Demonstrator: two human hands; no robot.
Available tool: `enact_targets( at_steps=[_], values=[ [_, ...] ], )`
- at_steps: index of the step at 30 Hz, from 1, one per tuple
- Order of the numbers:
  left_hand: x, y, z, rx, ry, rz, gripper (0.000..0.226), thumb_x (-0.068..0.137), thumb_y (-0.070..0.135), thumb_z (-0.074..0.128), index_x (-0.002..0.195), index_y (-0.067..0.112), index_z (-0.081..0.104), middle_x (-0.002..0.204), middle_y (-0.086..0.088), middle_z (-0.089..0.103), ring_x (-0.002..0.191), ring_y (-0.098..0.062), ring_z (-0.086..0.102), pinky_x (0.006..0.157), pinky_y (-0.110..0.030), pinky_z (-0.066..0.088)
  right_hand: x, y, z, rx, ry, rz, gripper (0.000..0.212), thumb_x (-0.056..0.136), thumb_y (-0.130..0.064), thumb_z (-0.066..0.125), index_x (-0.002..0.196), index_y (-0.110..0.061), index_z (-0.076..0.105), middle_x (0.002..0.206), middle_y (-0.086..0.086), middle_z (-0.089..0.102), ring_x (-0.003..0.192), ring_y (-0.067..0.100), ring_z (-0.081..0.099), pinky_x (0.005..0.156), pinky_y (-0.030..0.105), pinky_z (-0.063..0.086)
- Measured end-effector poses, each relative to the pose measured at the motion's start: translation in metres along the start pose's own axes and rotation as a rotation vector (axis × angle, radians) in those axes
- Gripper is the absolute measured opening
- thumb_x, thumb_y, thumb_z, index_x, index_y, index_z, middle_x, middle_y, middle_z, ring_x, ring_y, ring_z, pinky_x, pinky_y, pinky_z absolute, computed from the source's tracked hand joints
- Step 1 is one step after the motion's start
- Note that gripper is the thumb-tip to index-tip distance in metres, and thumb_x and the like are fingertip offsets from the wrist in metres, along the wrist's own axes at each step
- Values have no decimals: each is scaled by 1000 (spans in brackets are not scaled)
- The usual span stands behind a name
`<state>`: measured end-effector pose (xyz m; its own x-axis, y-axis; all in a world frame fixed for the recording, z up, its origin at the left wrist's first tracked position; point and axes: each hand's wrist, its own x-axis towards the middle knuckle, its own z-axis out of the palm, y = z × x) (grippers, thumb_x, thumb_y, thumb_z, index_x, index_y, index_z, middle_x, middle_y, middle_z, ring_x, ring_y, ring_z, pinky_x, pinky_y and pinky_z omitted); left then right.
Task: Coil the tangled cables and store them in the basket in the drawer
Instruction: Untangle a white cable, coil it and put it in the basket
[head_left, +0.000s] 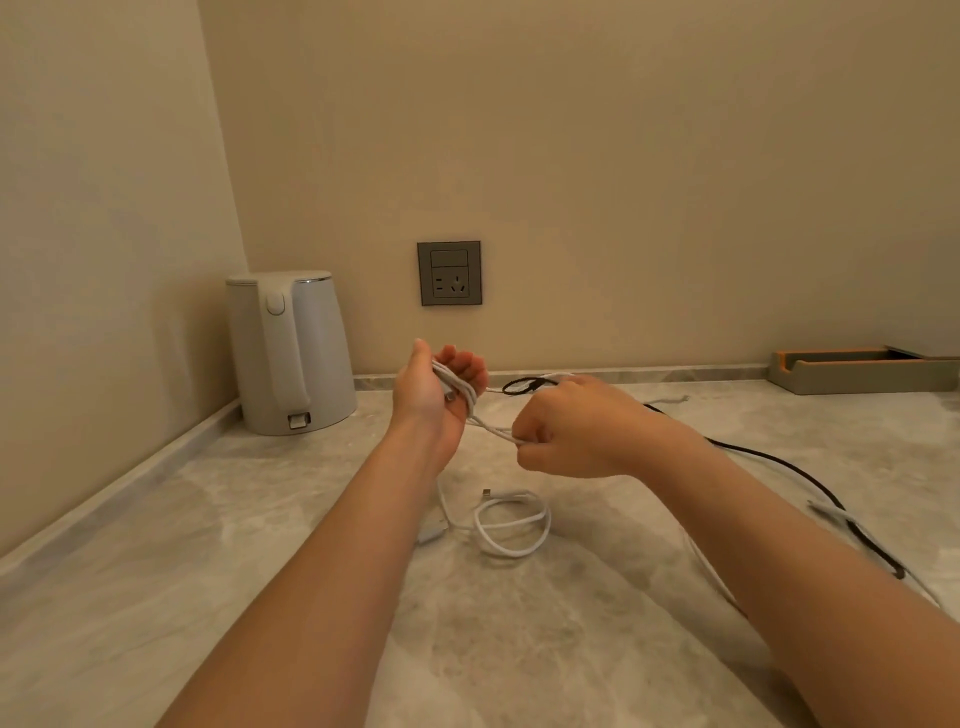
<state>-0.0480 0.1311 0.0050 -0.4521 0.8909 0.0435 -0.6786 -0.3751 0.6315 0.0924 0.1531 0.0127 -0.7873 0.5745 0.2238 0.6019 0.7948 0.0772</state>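
A white cable (491, 428) runs between both hands above the marble counter. My left hand (436, 395) is raised with several loops of it wound around the palm and fingers. My right hand (566, 428) is closed in a fist on the same cable just to the right. A second white cable (511, 522) lies in a loose coil on the counter below the hands, its plug ends showing. A black cable (779, 460) trails across the counter from behind my right hand toward the right edge. No basket or drawer is in view.
A white electric kettle (291, 353) stands in the left corner against the wall. A grey wall socket (449, 273) sits above the counter's back edge. A shallow brown tray (862, 370) rests at the far right. The counter (260, 545) has a raised lip along the walls.
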Motion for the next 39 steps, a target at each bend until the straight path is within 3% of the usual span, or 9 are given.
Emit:
enact_targets(
  at_steps=[5,9,13,19,24,29,33,36,39],
  values=[
    [2,1,-2,180,49,69,45,104,35,27,74,8,48,43,0,55,38,-10,57,51,-26,51,1,3,-4,102,55,-15,35,92,-39,50,59,-26,47,63,-9,48,63,11,46,54,26,30],
    [0,-2,-1,325,36,48,44,105,33,25,76,7,46,40,0,54,35,-9,56,48,-23,51,1,5,-1,66,243,-77,32,95,-40,48,74,-18,58,61,-6,49,62,19,47,54,31,35],
    [-4,-3,-2,517,-14,-26,43,105,33,26,77,8,46,60,-6,54,35,-8,55,41,-17,48,2,5,1,34,360,-106,24,94,-44,50,98,-31,69,76,-8,63,70,16,54,59,32,43],
    [-7,-6,-8,765,-204,-209,50,105,34,24,79,3,52,58,-8,54,44,-13,54,43,-21,46,5,18,5,-7,425,-119,29,87,-51,56,72,-27,50,66,-11,51,62,13,48,51,26,32],
    [-15,-5,-9,893,-361,-355,52,105,36,25,65,9,44,57,-6,51,46,-12,54,44,-20,45,7,31,9,82,428,-137,46,71,-66,54,66,-21,46,61,-13,45,59,7,39,60,25,29],
    [-19,-6,-6,920,-479,-487,57,100,54,22,68,12,44,54,1,44,41,-6,43,39,-14,35,9,41,13,240,450,-147,36,80,-52,63,70,-21,48,63,-16,44,68,0,42,74,28,26],
    [-19,-4,-4,881,-607,-577,66,86,71,25,65,12,44,46,7,33,33,-1,29,32,-13,22,17,46,23,357,482,-136,29,92,-43,53,68,-27,44,62,-15,43,67,3,42,73,29,27],
    [-22,-5,-3,853,-695,-580,51,83,61,40,63,14,41,42,11,26,30,1,22,31,-12,15,22,50,31,412,553,-91,28,92,-40,34,64,-36,31,60,-17,37,64,1,37,72,28,25],
    [-21,-8,-5,884,-669,-538,43,97,42,36,64,14,38,40,11,24,28,1,20,29,-12,16,24,62,41,347,569,-35,24,94,-33,31,70,-28,36,62,-15,37,68,13,37,73,31,27]
  ],
)
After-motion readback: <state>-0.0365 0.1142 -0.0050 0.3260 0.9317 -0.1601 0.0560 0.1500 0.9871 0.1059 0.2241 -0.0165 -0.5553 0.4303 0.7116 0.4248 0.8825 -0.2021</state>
